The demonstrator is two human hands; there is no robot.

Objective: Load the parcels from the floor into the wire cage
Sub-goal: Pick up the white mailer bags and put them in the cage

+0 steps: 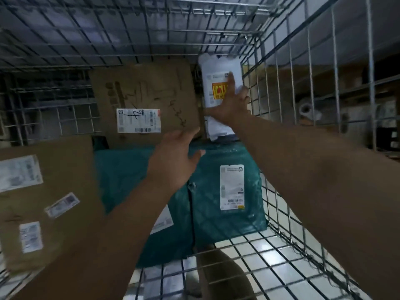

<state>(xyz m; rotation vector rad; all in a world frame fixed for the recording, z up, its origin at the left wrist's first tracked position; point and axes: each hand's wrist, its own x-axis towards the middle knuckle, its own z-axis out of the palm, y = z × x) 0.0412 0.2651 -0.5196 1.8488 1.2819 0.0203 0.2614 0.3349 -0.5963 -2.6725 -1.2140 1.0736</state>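
Left hand (173, 156) wide, fingers spread, holding nothing, above teal bagged parcel (207, 213). Right hand (229, 107) splayed flat on white poly parcel (216, 66): upright, printed label, yellow-red sticker. Wire cage (289, 83) wall just right of that hand.

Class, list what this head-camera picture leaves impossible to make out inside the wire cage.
1. Label print on the teal parcel: blurred and too small, head view.
2. White parcel middle: hidden by the right hand; whether it grips or only presses is unclear.
3. Near cardboard box: cut off by the left edge.
4. Teal parcel's left part: hidden by the left hand and arm.
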